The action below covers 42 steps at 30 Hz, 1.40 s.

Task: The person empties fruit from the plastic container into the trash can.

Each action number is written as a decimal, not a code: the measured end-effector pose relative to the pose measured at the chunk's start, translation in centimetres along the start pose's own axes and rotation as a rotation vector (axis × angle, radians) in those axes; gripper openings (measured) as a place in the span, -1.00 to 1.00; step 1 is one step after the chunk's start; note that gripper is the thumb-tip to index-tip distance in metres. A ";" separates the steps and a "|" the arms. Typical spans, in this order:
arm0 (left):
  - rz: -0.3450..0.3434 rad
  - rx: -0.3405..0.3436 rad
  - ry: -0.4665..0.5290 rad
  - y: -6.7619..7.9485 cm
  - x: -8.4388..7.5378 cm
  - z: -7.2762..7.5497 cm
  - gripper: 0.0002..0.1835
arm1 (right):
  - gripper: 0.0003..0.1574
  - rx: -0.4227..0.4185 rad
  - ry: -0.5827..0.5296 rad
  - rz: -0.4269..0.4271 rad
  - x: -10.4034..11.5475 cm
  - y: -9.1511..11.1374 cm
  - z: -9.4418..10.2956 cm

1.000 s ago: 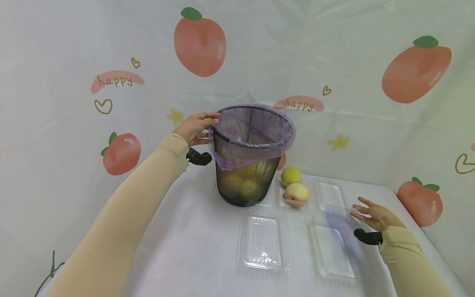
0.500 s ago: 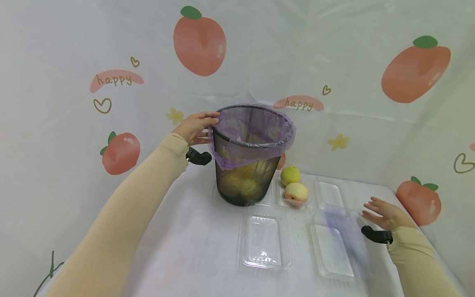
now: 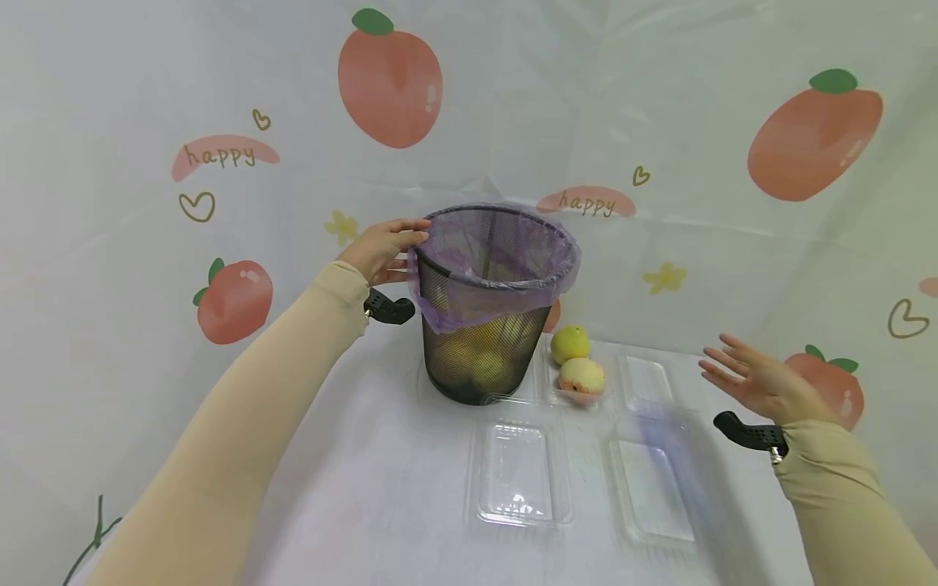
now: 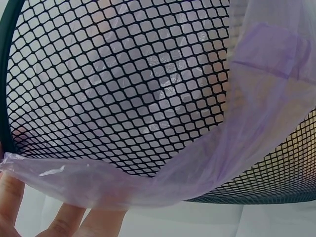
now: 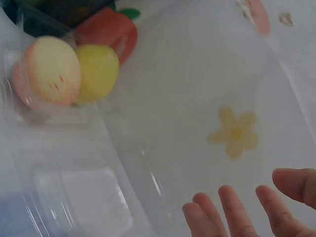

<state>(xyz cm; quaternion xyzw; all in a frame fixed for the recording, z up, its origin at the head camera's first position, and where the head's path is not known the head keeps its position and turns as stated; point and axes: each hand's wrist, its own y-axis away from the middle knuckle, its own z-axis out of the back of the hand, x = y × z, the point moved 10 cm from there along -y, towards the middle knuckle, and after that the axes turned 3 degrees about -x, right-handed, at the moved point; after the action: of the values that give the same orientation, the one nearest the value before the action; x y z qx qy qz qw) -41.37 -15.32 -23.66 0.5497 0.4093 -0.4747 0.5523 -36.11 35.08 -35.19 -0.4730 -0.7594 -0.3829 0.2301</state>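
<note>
A black mesh wastebasket (image 3: pixel 506 334), lined with a purple plastic bag (image 3: pixel 484 305), stands upright at the back of the table. My left hand (image 3: pixel 384 248) touches its left side at the rim with stretched fingers. In the left wrist view the fingers (image 4: pixel 66 219) lie along the bag's folded-over edge, partly covered by it. Yellowish round shapes show through the lower mesh. Off to the right, my right hand (image 3: pixel 765 382) is raised over the table, its fingers spread and holding nothing. A yellow round fruit (image 3: pixel 570 346) and a pale, pink-tinged fruit (image 3: pixel 582 377) sit beside the basket.
Several clear plastic boxes lie on the white table; one (image 3: pixel 519 472) is at front centre, another (image 3: pixel 655 488) to its right with a bluish translucent patch. A further box (image 3: pixel 648 382) lies behind. A fruit-print cloth (image 3: pixel 469 98) hangs close behind the table.
My right hand has moved right and then up, away from the boxes. The left hand stays at the basket's rim; basket and fruit keep their places.
</note>
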 end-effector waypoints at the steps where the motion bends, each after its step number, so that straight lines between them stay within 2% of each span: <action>1: -0.001 0.000 -0.001 0.1 0.0 0.0 -0.49 | -0.70 0.014 0.016 0.010 -0.1 -0.2 -0.8; 4: -0.001 0.001 -0.002 0.2 -0.1 0.0 -0.49 | -0.60 0.050 0.074 0.031 -0.8 -0.8 -2.8; 8: -0.001 0.003 0.003 0.2 -0.1 0.0 -0.49 | -0.61 0.079 0.247 0.059 -2.2 -1.6 -4.6; 14: -0.003 0.005 0.007 0.2 0.0 0.0 -0.49 | -0.70 0.076 0.493 0.077 -4.6 -3.1 -5.6; 19: -0.003 0.003 0.016 0.1 0.0 0.1 -0.49 | -0.22 0.041 0.639 0.045 -6.2 -4.3 -6.0; 20: -0.002 0.000 0.017 0.0 0.1 0.1 -0.49 | -0.17 0.038 0.658 0.037 -6.5 -4.5 -6.0; 31: -0.003 -0.003 0.014 -0.4 0.3 0.1 -0.50 | -0.27 -0.043 0.802 -0.036 -7.5 -5.6 -5.9; 42: -0.010 -0.006 0.017 -0.6 0.3 0.2 -0.51 | -0.25 -0.063 0.889 -0.078 -7.9 -6.3 -6.5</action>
<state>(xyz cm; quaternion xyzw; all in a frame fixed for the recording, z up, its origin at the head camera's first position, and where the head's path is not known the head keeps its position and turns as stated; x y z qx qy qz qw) -41.92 -15.51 -24.09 0.5497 0.4182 -0.4717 0.5481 -38.36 23.96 -39.18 -0.2403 -0.5920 -0.5802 0.5050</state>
